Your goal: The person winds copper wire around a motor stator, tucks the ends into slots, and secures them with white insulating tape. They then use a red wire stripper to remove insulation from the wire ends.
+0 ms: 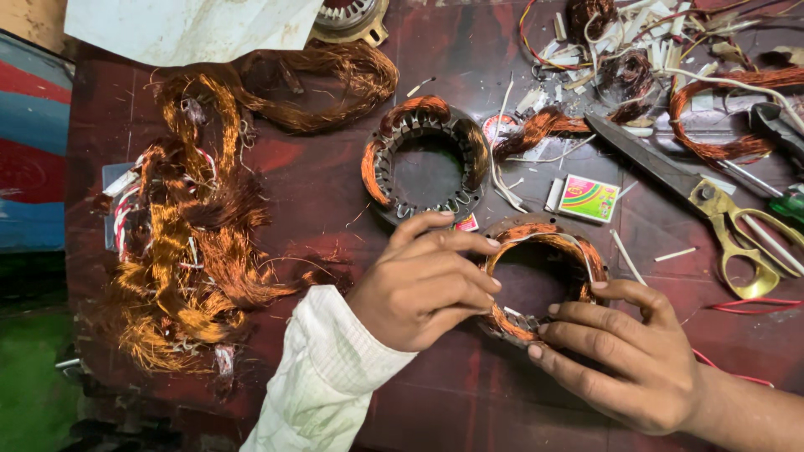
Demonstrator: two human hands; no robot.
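Note:
A round metal stator ring wound with copper wire [544, 243] lies on the dark red table [335, 184] at centre right. My left hand [419, 289], in a white sleeve, grips the ring's left side with fingers over its rim. My right hand [624, 356] holds the ring's lower right edge, thumb on the rim and fingers under it. A white insulating strip runs along the top of the winding.
A second stator ring [425, 161] sits just behind. A big tangle of copper wire [193, 226] covers the left side. Scissors with brass handles [712, 201], a matchbox [589, 198], loose matchsticks and wire scraps [636, 50] lie at the right. White paper [184, 29] is at the top left.

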